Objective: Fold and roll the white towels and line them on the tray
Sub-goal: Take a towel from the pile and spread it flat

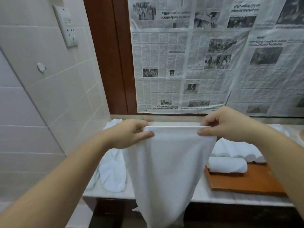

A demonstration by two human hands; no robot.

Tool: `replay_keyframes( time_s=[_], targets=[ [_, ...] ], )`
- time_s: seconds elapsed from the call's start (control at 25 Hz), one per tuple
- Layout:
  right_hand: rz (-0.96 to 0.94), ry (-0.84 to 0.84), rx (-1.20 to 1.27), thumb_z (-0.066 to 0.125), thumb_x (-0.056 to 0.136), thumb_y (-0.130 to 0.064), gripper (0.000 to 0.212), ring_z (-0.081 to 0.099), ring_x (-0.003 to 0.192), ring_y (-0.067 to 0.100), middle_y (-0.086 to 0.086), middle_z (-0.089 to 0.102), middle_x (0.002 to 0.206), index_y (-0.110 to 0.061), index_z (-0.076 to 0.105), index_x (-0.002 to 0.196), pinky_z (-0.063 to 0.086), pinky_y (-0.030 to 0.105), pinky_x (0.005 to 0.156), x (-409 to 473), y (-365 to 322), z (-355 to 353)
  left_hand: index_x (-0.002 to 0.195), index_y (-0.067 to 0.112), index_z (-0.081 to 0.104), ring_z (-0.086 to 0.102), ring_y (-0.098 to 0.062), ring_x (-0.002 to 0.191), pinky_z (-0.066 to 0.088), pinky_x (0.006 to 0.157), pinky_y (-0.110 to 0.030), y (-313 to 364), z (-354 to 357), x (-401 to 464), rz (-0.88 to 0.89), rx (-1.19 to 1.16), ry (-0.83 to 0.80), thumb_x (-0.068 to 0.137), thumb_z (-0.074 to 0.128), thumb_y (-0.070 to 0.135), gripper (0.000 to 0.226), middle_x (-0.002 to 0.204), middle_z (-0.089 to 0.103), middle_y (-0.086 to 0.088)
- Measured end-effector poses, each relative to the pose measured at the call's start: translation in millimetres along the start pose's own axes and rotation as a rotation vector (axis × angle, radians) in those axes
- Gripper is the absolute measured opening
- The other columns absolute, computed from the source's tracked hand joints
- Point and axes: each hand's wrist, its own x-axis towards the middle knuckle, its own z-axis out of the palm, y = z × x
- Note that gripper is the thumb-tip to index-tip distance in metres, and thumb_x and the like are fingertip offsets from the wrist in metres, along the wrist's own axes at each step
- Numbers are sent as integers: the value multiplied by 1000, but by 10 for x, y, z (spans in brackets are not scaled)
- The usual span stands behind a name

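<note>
Both hands, left hand [130, 134] and right hand [225, 125], are pinching the towel's [171, 165] top corners. An uneven grip is risking a skewed fold.

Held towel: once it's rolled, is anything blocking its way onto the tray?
Nothing visible blocks it. The held towel hangs from both hands over the counter; the tray's near part is bare, with rolled towels at its far end.

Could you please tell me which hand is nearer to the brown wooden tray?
Right. The right hand pinches a top corner of the hanging white towel above the tray's far left part; the left hand pinches the opposite corner, farther left.
</note>
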Motion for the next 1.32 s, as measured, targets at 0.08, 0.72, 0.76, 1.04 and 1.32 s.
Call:
replay_keyframes(
  time_s=[0.08,0.72,0.76,1.04,1.32],
  targets=[
    [38,-84,-26,83,87,-30,14,74,69,19,2,72,70,-24,78,75,62,33,70,47,270,160,75,25,45,47,-11,63,39,62,-35,-205,352,-95,-43,40,27,95,57,66,47,66,50,6],
    [179,-150,-18,77,93,-19,4,71,71,13,7,75,85,-15,76,93,52,13,59,559,1367,174,80,29,74,53,-3,62,38,58,-21,-799,553,354,-300,-39,117,93,76,35,14,66,64,14],
    [156,-61,-67,75,94,-22,3,70,69,14,3,74,82,-19,75,92,48,13,54,645,1421,209,80,29,74,54,-6,62,39,60,-26,-840,612,415,-325,-68,196,93,75,31,13,67,64,10],
    [227,152,-147,66,97,-31,7,64,80,19,-3,69,86,-27,72,98,55,35,72,1396,2076,642,91,27,73,61,-9,79,42,63,-25,-1075,1036,871,-505,-187,381,97,70,29,7,83,69,7],
    [220,6,-487,56,100,-17,7,57,84,25,0,56,85,-16,62,97,52,37,70,2374,2732,1247,88,23,71,59,-8,78,40,61,-22,-1890,1632,1637,-642,-188,295,96,69,26,9,85,68,7]
  ],
)
